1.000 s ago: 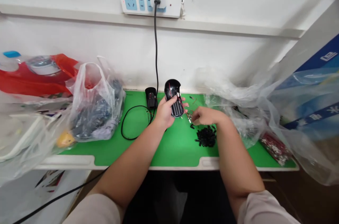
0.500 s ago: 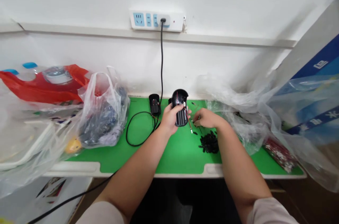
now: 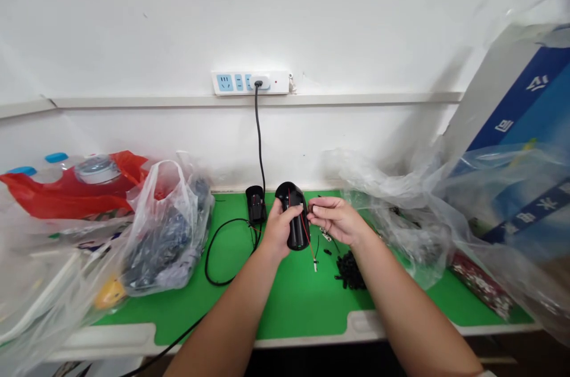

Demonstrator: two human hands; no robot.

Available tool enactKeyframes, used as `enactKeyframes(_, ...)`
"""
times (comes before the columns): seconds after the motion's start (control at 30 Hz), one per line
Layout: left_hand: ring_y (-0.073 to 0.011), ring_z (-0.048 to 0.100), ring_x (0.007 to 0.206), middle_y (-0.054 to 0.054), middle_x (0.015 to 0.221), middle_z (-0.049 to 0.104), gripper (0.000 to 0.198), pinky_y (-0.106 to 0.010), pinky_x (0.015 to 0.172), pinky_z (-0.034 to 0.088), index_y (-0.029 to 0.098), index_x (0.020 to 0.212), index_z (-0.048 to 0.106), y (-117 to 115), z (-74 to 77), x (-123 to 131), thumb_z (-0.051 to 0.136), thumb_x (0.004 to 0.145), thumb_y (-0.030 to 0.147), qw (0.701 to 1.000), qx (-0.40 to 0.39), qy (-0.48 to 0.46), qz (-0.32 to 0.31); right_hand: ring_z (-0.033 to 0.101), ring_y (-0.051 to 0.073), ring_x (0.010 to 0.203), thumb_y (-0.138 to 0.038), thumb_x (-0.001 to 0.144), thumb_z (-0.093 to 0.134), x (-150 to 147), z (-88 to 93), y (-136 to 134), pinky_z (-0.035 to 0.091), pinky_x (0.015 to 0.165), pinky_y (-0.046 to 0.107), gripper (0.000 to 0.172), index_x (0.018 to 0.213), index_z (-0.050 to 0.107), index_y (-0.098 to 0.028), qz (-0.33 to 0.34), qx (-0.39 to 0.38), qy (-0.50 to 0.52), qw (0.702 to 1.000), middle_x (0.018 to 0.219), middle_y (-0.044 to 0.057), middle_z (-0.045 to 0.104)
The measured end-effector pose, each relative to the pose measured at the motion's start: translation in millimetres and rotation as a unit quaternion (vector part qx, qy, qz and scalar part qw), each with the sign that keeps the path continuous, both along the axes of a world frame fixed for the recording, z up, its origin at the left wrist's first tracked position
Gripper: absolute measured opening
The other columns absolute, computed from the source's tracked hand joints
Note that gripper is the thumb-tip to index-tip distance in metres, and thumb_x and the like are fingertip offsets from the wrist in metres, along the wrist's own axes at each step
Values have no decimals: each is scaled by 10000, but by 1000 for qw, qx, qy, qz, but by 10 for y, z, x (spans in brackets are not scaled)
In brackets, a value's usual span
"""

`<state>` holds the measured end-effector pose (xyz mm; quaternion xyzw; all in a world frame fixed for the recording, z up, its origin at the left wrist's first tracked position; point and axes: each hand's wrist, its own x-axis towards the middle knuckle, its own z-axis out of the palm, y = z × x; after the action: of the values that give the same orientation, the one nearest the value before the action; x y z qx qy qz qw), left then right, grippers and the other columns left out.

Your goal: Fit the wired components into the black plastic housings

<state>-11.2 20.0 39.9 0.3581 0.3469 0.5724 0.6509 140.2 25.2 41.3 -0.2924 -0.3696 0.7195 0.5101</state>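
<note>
My left hand is closed around a glossy black plastic housing, rounded at the top, its thumb lying across the front. Thin red wires run down the housing to a small white connector hanging below it. Close to the housing's right side, my right hand pinches a tiny dark piece between thumb and forefinger; its kind is too small to make out. Below that hand lies a pile of small black parts, with one loose black part beside it.
Another black device stands at the back with a looped black cable. Plastic bags crowd the left, and clear plastic wrap the right. A plugged-in power strip hangs on the wall. A blue-white box stands at right.
My right hand has risen from the mat to the housing's side, with a tiny piece in its fingers. The housing has turned slightly in my left hand. The camera view has tilted up.
</note>
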Motion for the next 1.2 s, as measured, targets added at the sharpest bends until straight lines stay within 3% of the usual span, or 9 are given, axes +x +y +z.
enactKeyframes(0.23, -133, 603, 553, 28, 729, 593, 407, -304, 551, 530, 202, 953, 474, -23, 1, 5, 680, 603, 207, 1000, -6, 15, -4, 659, 105, 570, -137, 616, 773, -22, -26, 19, 572, 567, 176, 277, 878, 684, -127, -2, 15, 7, 1000, 690, 26, 694)
enactKeyframes(0.53, -133, 589, 539, 30, 740, 582, 412, -299, 529, 512, 217, 986, 456, -50, 4, 13, 662, 629, 207, 999, 23, 37, -6, 667, 99, 610, -133, 643, 757, 18, -64, 35, 571, 601, 163, 195, 824, 685, -135, 29, 17, 18, 999, 692, 10, 690)
enactKeyframes(0.87, -113, 562, 646, 21, 785, 566, 441, -270, 622, 491, 199, 1034, 487, 4, -69, 19, 668, 632, 207, 992, 74, 81, 57, 653, 110, 570, -207, 656, 758, -5, 1, -3, 567, 554, 196, 227, 853, 662, -150, -13, 70, -31, 997, 701, 27, 686)
enactKeyframes(1.07, -130, 556, 794, -6, 923, 564, 505, -291, 773, 473, 211, 1113, 470, 40, -61, -11, 627, 640, 135, 946, 220, 210, 110, 651, 120, 586, -233, 634, 772, 11, 18, -27, 563, 585, 218, 228, 809, 664, -134, 3, 93, -75, 993, 652, 32, 674)
enactKeyframes(1.2, -154, 559, 885, -25, 973, 569, 464, -315, 858, 448, 204, 1092, 474, 25, -9, -29, 608, 654, 129, 907, 304, 275, 96, 622, 98, 514, -261, 630, 773, -11, -12, -19, 541, 533, 197, 198, 716, 657, -126, -18, 103, -125, 987, 603, 16, 657)
